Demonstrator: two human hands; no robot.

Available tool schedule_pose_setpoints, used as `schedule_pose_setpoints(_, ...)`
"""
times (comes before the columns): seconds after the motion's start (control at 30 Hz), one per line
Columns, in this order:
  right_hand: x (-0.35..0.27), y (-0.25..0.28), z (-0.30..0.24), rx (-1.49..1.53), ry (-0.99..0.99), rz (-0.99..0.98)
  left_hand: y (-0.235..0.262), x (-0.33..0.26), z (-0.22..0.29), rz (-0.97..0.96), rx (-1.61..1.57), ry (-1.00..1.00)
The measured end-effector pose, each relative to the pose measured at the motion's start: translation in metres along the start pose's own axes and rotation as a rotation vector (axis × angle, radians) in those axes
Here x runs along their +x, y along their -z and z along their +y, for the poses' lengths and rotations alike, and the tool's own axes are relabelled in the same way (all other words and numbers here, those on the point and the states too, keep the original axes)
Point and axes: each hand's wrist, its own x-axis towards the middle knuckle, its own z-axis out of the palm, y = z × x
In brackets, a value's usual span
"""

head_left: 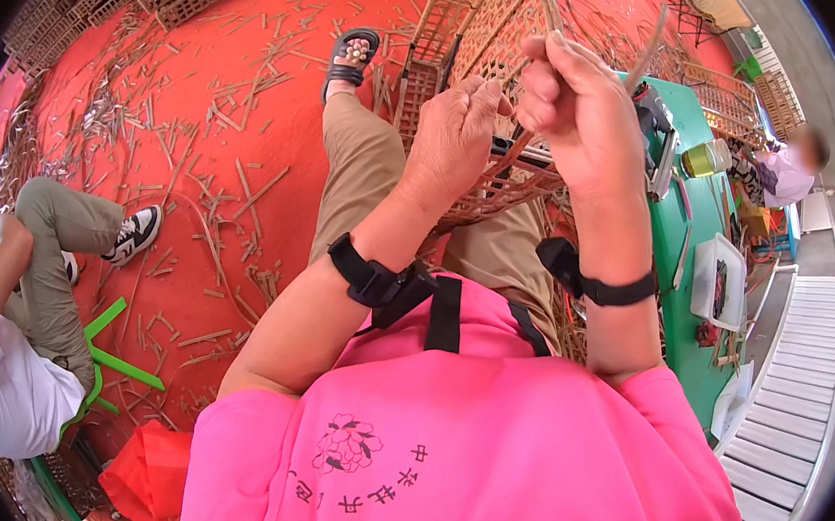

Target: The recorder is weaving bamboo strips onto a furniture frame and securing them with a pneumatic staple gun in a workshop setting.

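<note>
Red floor strewn with offcuts, a seated co-worker, a cluttered green table

Thin bamboo slivers [230, 193] lie scattered over the red floor [171, 103], with woven lattice panels [91, 6] along its far edge. At the left a person in a white shirt [1, 371] sits on a green chair [111, 365], a black-and-white sneaker [134, 235] flat on the floor (face out of view). An orange bag [147, 477] lies below the chair. At the right, a green table [691, 124] carries a jar [704, 160] and a white tray [721, 281].
</note>
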Motion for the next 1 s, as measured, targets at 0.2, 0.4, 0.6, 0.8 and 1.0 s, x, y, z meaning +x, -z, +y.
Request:
schedule_pose_setpoints(0.2,-0.021,-0.006,-0.006,0.106,-0.052,-0.007,0.0,-0.002,-0.001,-0.014,-0.061,0.009)
schedule_pose_setpoints(0.4,-0.004,-0.002,-0.003,0.068,-0.038,-0.009,0.0,0.0,-0.003,-0.004,-0.049,0.019)
schedule_pose_setpoints(0.6,0.034,0.02,0.015,-0.009,-0.109,0.047,0.006,0.0,0.001,-0.042,-0.014,0.044)
schedule_pose_setpoints(0.8,0.055,0.031,0.03,-0.224,-0.254,0.147,0.02,-0.018,0.013,0.063,0.536,-0.592)
schedule_pose_setpoints(1.0,0.06,0.038,0.033,-0.18,-0.391,0.017,0.027,-0.015,0.028,-0.187,0.742,-0.782)
